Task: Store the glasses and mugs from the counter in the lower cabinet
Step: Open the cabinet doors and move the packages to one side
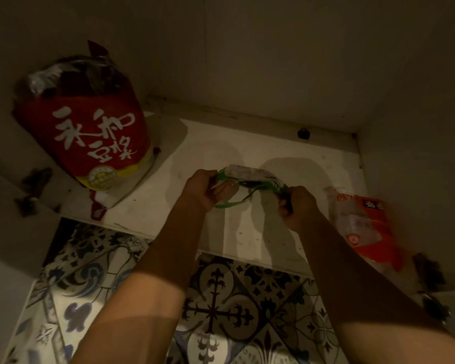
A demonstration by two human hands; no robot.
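Clearing cabinet shelf (286,153), likely: left hand (202,191) and right hand (298,208) each clench an end of green-trimmed plastic bag (247,176), taut between grips.

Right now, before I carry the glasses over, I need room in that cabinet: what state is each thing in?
Cabinet shelf: open at the front.
Red bag: upright at left, top crumpled.
Green-and-white packet: held between both hands.
Left hand: grips packet's left end.
Right hand: grips its right end.
Red-and-clear packet: lying at right.
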